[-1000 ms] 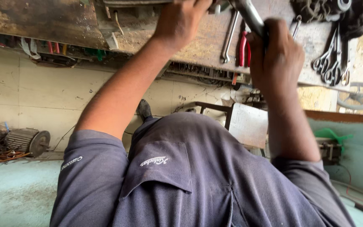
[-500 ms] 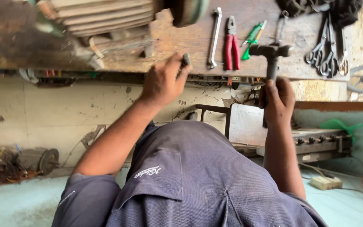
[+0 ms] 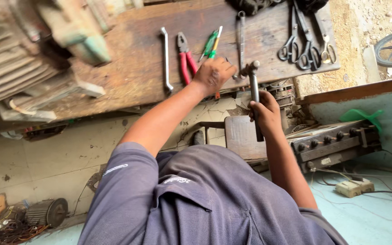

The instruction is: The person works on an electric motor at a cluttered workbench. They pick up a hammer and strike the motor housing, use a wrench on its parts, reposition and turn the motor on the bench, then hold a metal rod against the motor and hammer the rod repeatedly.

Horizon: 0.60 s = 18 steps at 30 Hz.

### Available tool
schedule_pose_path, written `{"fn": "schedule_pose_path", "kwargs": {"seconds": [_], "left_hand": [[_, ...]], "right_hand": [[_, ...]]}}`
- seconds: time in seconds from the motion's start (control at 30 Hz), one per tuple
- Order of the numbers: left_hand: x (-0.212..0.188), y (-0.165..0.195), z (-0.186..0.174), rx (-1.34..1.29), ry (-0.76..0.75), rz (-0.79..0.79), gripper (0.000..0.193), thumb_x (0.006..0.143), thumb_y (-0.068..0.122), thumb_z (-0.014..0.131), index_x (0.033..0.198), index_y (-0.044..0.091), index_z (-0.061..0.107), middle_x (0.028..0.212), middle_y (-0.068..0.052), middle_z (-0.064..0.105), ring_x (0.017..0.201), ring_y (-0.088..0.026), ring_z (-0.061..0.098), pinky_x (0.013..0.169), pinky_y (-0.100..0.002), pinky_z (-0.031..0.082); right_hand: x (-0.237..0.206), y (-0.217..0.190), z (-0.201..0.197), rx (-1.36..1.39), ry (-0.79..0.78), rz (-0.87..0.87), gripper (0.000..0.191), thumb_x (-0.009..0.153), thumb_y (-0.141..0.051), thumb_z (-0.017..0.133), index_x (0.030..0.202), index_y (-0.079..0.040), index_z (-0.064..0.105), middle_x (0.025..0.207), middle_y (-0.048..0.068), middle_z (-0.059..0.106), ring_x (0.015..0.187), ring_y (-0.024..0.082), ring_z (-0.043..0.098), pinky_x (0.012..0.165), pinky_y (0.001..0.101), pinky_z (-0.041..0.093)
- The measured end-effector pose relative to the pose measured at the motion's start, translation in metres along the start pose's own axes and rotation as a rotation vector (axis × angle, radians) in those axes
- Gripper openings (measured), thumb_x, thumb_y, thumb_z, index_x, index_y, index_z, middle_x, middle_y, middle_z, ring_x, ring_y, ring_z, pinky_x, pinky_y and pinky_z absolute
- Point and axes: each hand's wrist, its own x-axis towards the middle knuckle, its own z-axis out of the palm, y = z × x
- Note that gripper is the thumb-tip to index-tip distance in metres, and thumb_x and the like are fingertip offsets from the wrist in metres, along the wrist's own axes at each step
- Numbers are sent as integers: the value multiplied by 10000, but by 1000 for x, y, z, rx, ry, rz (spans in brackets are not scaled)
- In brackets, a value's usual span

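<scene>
Fingers of the right hand (image 3: pixel 265 111) wrap the hammer (image 3: pixel 253 93) handle, its head just above the surface (image 3: pixel 128 68) edge. Left hand (image 3: pixel 214 75) fingers curl on the surface beside red pliers (image 3: pixel 185 56).

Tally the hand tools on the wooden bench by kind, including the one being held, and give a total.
Spanners: 2
Red-handled pliers: 1
Green-handled screwdrivers: 2
Scissors: 3 pairs
Hammer, gripped in the right hand: 1
Total: 9
</scene>
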Motion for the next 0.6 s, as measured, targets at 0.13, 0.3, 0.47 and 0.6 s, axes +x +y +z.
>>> {"fn": "schedule_pose_path", "kwargs": {"seconds": [0.13, 0.3, 0.47, 0.6], "left_hand": [[3, 3, 32, 149, -134, -112, 120, 837, 140, 623, 950, 164, 658, 865, -2, 652, 903, -233, 623, 687, -383, 492], [-45, 25, 7, -39, -64, -276, 341, 808, 34, 640, 1133, 119, 698, 981, -23, 697, 949, -260, 618, 757, -423, 488], [-120, 51, -65, -175, -121, -621, 261, 898, 213, 744, 1138, 123, 697, 1069, -67, 745, 979, -300, 699, 881, -451, 534], [-177, 73, -115, -106, -172, -987, 248, 888, 228, 758, 1117, 145, 710, 997, -49, 768, 940, -305, 710, 953, -468, 524]], "right_hand": [[46, -16, -20, -127, -16, -158, 365, 947, 27, 619, 1297, -28, 528, 966, 84, 664, 739, 119, 600, 600, 268, 485], [104, -29, -39, -311, 83, -161, 427, 893, 39, 570, 1294, -75, 479, 981, 106, 701, 714, 118, 608, 592, 276, 494], [161, -28, -37, -719, 147, -346, 389, 881, 53, 582, 1258, -26, 533, 1060, 197, 682, 842, 236, 659, 700, 381, 532], [183, -26, -26, -928, 162, -793, 402, 844, 74, 615, 1236, -11, 593, 1152, 229, 674, 1068, 403, 624, 920, 502, 512]]}}
